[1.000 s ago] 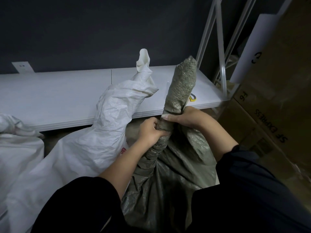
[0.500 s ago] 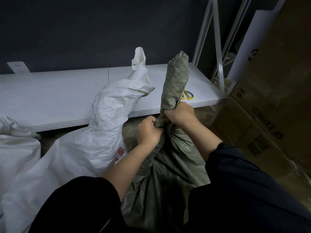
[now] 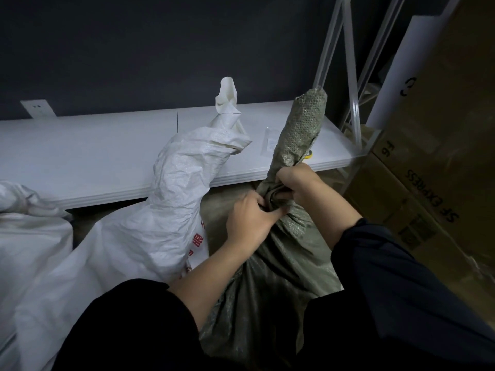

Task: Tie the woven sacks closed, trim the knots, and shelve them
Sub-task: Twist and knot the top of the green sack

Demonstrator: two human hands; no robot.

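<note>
Both hands grip the gathered throat of the olive-green woven plastic sack (image 3: 267,277), which stands on the floor in front of the low white shelf board (image 3: 93,148). The left hand (image 3: 249,218) curls its fingers into the bunched fabric, and the right hand (image 3: 297,180), just above it, is fisted round the base of the twisted neck (image 3: 302,129) that rises nearly upright. A crumpled white woven sack with red print (image 3: 171,199) leans against the shelf edge just to its left.
</note>
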